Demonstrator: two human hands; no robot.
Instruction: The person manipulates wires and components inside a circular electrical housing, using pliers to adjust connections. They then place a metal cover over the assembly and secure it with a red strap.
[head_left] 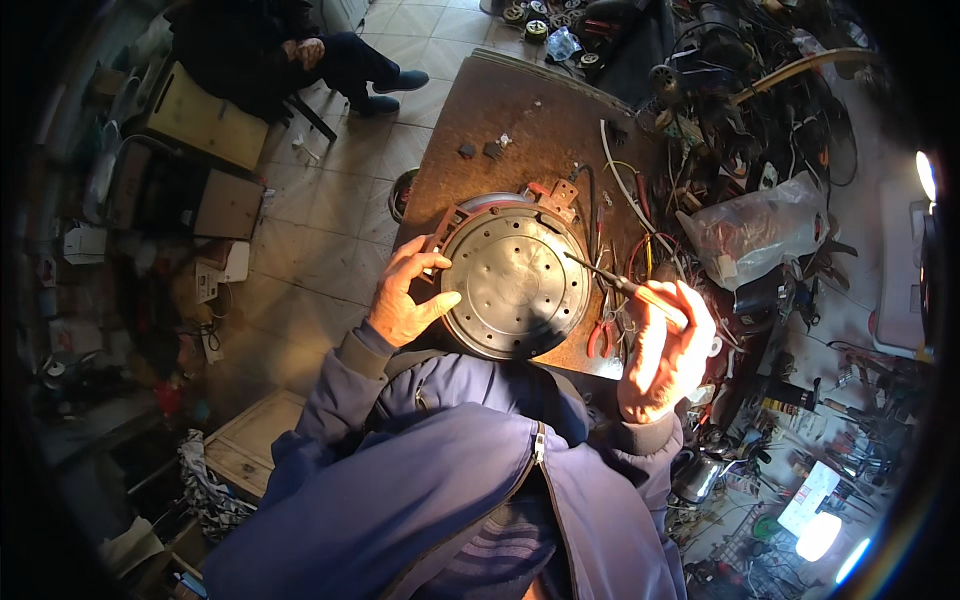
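A round grey metal base plate [510, 285] with holes around it lies on the bench, set in a dark rim with a reddish-brown frame behind it; it looks like the underside of an appliance. At its left edge rests my left hand [402, 295], thumb and fingers apart, the thumb on the plate's rim and the fingertips by the reddish frame. My right hand [668, 345] is closed around the orange-brown handle of a screwdriver-like tool [603, 272]. Its thin dark shaft points left, with the tip over the plate's right part; whether it touches is unclear.
The brown workbench [470, 115] carries small dark bits, a white cable [625, 170] and red-handled pliers [600, 338]. To the right are a clear plastic bag [755, 230] and heaped parts and wires. A seated person [300, 50] is at the far left, and a metal kettle [697, 475] stands lower right.
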